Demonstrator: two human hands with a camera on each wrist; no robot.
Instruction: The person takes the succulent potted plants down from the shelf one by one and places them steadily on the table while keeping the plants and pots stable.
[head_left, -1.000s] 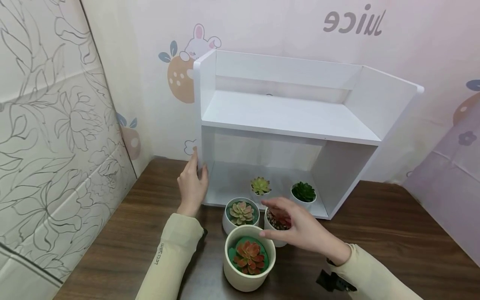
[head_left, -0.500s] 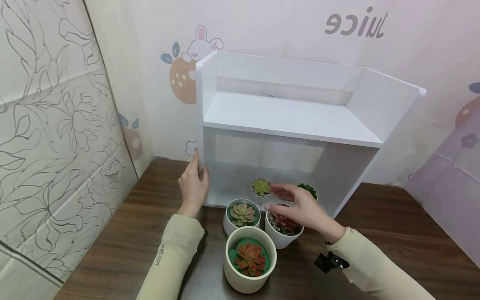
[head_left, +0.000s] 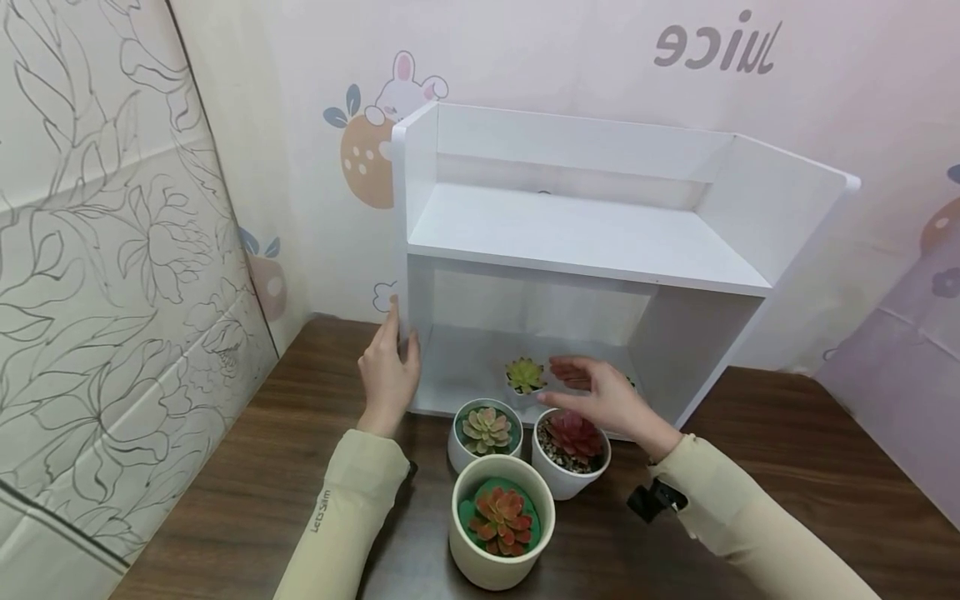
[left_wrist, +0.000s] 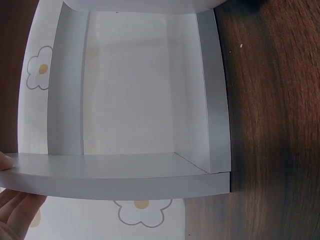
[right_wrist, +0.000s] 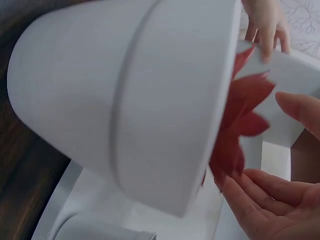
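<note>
My left hand (head_left: 387, 375) holds the left side panel of a white two-tier shelf (head_left: 585, 233); the left wrist view has the thumb on one face of the panel and fingers (left_wrist: 22, 212) on the other. My right hand (head_left: 607, 400), thumb and fingers apart, hovers empty above a white pot with a red succulent (head_left: 576, 437). Just left of its fingertips, a yellow-green succulent (head_left: 525, 375) stands on the lower shelf. My right hand almost wholly hides the dark green succulent behind it. In the right wrist view, the red succulent's pot (right_wrist: 115, 100) looms close.
Before the shelf stand a pale pink-green succulent (head_left: 487, 429) in a white pot and an orange-red succulent (head_left: 501, 521) in a cream pot, nearest me. All rest on the dark wooden table (head_left: 247, 467). Patterned walls (head_left: 135, 208) close in the left and back.
My right hand has moved forward, away from the red succulent towards the lower shelf, uncovering the red succulent and covering the dark green one. My left hand stays on the panel.
</note>
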